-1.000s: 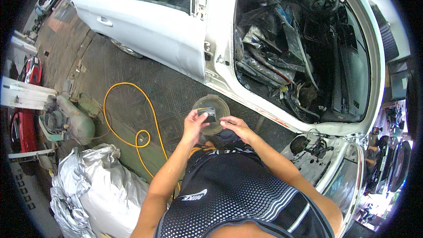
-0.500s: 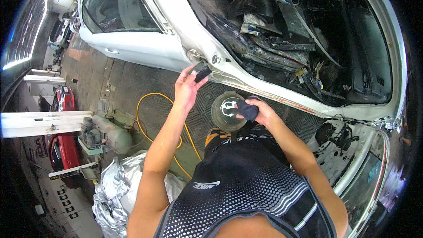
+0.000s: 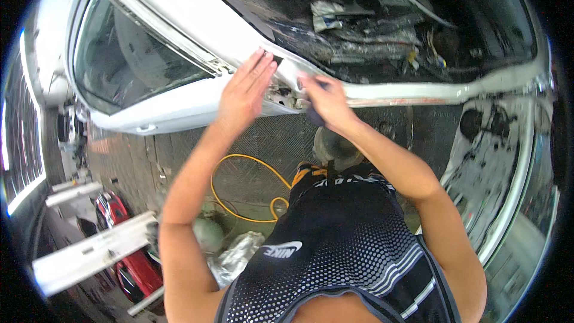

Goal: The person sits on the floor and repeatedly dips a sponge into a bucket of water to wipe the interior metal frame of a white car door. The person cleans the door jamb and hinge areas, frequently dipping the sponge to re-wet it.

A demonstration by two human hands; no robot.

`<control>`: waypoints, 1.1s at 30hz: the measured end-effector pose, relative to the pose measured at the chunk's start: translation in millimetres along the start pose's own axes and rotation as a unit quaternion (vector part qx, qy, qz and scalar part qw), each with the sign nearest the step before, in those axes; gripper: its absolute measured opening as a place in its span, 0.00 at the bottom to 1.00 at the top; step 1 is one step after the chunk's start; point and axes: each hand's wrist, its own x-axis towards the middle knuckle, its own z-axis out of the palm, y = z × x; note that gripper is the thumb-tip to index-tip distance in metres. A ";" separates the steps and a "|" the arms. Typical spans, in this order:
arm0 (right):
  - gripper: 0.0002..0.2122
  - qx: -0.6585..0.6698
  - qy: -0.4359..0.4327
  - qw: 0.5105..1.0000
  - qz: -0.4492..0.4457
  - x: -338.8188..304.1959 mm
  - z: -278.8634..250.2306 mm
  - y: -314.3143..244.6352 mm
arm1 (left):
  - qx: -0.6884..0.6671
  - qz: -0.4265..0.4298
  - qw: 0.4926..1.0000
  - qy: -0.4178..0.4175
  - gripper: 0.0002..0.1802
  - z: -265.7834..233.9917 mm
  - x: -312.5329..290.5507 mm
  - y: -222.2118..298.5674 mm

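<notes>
My left hand point(image 3: 246, 87) lies along the white door pillar point(image 3: 224, 33) of a car, its fingers stretched over a small black rectangular pad point(image 3: 275, 58) against the paint. Most of that pad is hidden under the fingers. Close by on the right, my right hand point(image 3: 327, 103) is closed round a dark cloth point(image 3: 314, 117) at the lower part of the same pillar, partly smeared by motion. A round bucket point(image 3: 338, 146) stands on the floor below that hand, in front of my legs.
The stripped car interior point(image 3: 382, 36) is dark and cluttered. An open door point(image 3: 487, 167) stands to the right, a shut rear door point(image 3: 173, 104) to the left. A yellow hose point(image 3: 218, 188) loops over the floor. Crumpled silver sheeting point(image 3: 239, 257) lies at the lower left.
Both hands have moved up to the pillar. The left hand has laid the black pad against the paint, and the right has brought the cloth from above the bucket. The view has shifted.
</notes>
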 end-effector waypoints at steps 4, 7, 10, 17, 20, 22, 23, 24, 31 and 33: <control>0.16 -0.013 0.063 0.984 -0.166 49.5 108.3 -33.1 | 0.173 0.144 0.968 -0.109 0.28 -16.3 22.8 -61.6; 0.12 0.023 0.155 0.969 -0.193 73.7 94.7 -30.9 | 0.282 0.157 0.873 -0.365 0.29 12.8 17.8 -45.1; 0.11 0.019 0.238 0.965 -0.105 68.1 14.1 -8.7 | 0.266 0.279 0.889 -0.248 0.25 81.8 -19.0 -52.3; 0.21 0.180 0.417 0.881 0.130 -100.3 -222.9 98.5 | 0.187 0.222 0.913 -0.286 0.28 54.9 11.0 -65.8; 0.16 0.249 0.473 0.834 0.133 -221.5 -289.2 164.0 | 0.216 0.271 0.897 -0.274 0.30 -28.7 53.1 -75.7; 0.14 0.271 0.556 0.772 0.146 -276.7 -312.0 211.5 | 0.210 0.264 0.903 -0.266 0.30 -13.8 39.7 -74.0; 0.14 0.288 0.574 0.752 0.146 -296.6 -318.8 233.5 | 0.207 0.265 0.906 -0.259 0.30 3.4 32.8 -75.6; 0.14 0.286 0.577 0.749 0.157 -306.8 -317.1 244.1 | 0.194 0.272 0.910 -0.245 0.29 33.9 23.7 -71.5; 0.15 0.313 0.529 0.765 0.193 -338.7 -302.3 293.8 | 0.233 0.279 0.833 -0.417 0.24 124.6 1.7 -37.6; 0.16 0.315 0.536 0.754 0.210 -362.2 -299.2 316.1 | 0.232 0.253 0.863 -0.372 0.30 76.1 9.1 -63.8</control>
